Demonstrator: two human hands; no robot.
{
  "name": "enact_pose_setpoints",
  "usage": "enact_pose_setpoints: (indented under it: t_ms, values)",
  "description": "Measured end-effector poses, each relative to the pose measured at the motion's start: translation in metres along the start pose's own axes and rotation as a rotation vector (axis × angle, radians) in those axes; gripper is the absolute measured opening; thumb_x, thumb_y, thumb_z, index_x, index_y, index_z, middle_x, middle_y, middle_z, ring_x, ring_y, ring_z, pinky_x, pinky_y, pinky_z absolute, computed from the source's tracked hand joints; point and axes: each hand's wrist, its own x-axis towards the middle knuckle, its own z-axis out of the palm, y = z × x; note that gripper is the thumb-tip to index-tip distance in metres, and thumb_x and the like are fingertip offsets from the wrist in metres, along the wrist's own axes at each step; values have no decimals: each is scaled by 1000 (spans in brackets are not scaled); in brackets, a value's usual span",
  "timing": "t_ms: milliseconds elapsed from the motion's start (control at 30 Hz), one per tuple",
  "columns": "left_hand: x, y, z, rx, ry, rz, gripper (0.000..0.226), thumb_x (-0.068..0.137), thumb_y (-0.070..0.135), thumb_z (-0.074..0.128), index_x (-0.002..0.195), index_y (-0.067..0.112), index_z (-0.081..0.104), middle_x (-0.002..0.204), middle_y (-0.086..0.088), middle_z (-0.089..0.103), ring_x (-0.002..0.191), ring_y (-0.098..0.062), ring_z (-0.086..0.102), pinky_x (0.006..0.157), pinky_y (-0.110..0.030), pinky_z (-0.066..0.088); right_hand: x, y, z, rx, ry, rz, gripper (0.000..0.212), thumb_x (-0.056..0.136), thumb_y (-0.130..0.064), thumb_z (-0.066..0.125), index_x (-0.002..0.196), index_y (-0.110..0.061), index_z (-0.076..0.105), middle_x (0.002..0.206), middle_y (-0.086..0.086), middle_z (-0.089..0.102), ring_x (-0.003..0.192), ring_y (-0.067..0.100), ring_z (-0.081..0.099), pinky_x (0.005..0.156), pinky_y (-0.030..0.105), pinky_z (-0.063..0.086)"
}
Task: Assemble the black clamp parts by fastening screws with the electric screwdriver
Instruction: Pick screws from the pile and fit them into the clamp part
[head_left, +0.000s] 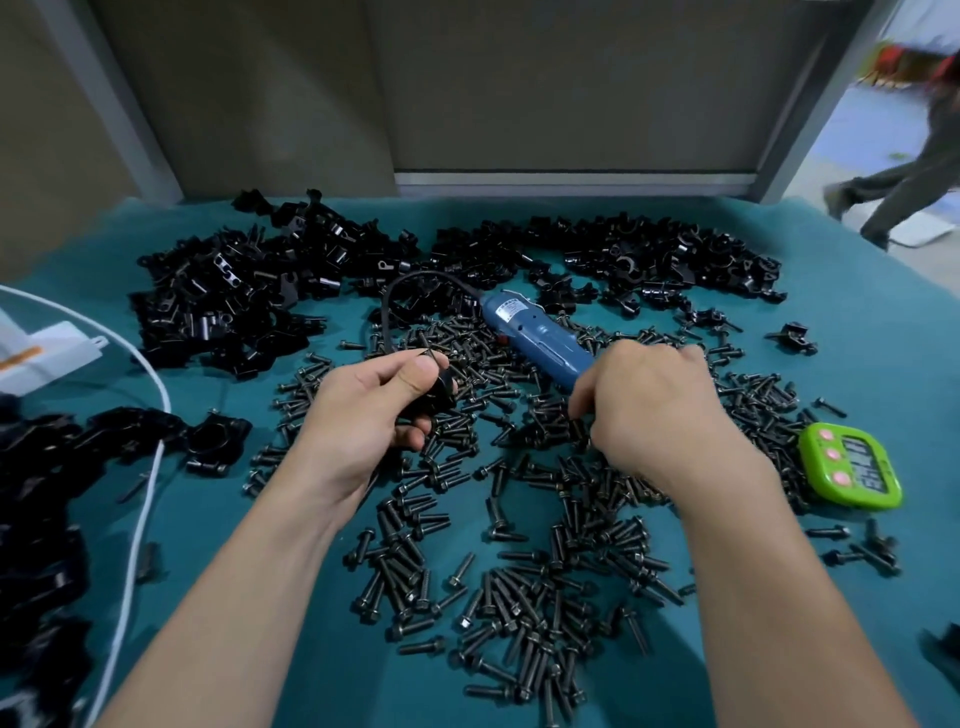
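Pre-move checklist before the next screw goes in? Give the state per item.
1. Clamp part held: ok. The left hand pinches it between thumb and fingers.
2. Screw picked up: cannot tell. The right hand is curled knuckles-up, with its fingertips down among the loose screws.
3. Electric screwdriver within reach: ok. It lies just beyond the right hand, which hides its front end.
4. Cord free: cannot tell. It loops from the screwdriver's back end down toward the left hand.
5. Timer out of the way: ok. It sits to the right, apart from both hands.
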Motion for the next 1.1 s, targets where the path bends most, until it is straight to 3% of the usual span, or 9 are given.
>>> enact_pose_setpoints:
  t_ms: [100, 233, 433, 533, 633, 767, 967, 1100]
  values:
    - [2, -1, 0, -6, 5, -5, 17, 98, 23, 68, 95, 20, 84, 98, -12, 80, 56, -8, 59, 48, -18, 48, -1, 7, -3, 27, -15, 7, 18, 87, -15, 64, 99, -26, 72, 87, -4, 69, 81, 21, 64, 100, 40, 42]
    - [3, -2, -2, -10, -3, 1, 17, 99, 22, 67, 101, 17, 83, 101, -15, 79, 56, -9, 59, 48, -18, 48, -6, -3, -1, 102, -149, 15, 22, 84, -12, 72, 105, -21, 72, 87, 2, 71, 74, 22, 69, 74, 38, 63]
    - [3, -2, -3, -25, -6, -3, 17, 98, 23, 68, 98, 19, 84, 100, -14, 79, 56, -8, 58, 48, -18, 48, -8, -19, 7, 36, -123, -73, 28, 84, -6, 67, 107, -23, 68, 91, 2, 67, 73, 24, 63, 66, 34, 52]
    - [2, 0, -2, -37, -8, -4, 16, 96, 23, 69, 98, 19, 83, 101, -14, 79, 56, -9, 59, 48, -17, 47, -8, -21, 7, 39, -137, -109, 27, 84, -6, 67, 106, -21, 68, 93, 3, 67, 78, 26, 66, 71, 37, 57]
    - [0, 0, 1, -24, -14, -7, 15, 96, 23, 69, 98, 18, 83, 103, -15, 79, 56, -9, 59, 48, -17, 47, -9, -26, 6, 76, -182, -125, 27, 79, -15, 81, 103, -18, 68, 92, 4, 69, 83, 28, 68, 78, 40, 61]
    - [0, 1, 2, -11, -14, -7, 15, 97, 21, 68, 98, 18, 83, 103, -16, 79, 56, -9, 59, 48, -18, 47, -5, -27, 10, 118, -223, -117, 23, 81, -12, 79, 101, -14, 69, 92, 6, 71, 84, 29, 71, 80, 43, 63]
    - [0, 2, 1, -9, -12, -5, 17, 97, 22, 68, 92, 22, 84, 102, -15, 79, 56, -9, 59, 48, -18, 48, 4, -19, 19, 215, -117, -112, 10, 94, -11, 60, 95, -14, 69, 85, 7, 70, 75, 29, 70, 73, 44, 63]
    - [0, 2, 1, -4, -17, -5, 16, 96, 23, 69, 93, 21, 84, 103, -15, 79, 56, -10, 59, 48, -18, 47, 7, -7, 12, 268, -136, -61, 12, 93, -8, 67, 90, -16, 77, 85, 7, 74, 72, 24, 73, 69, 38, 64]
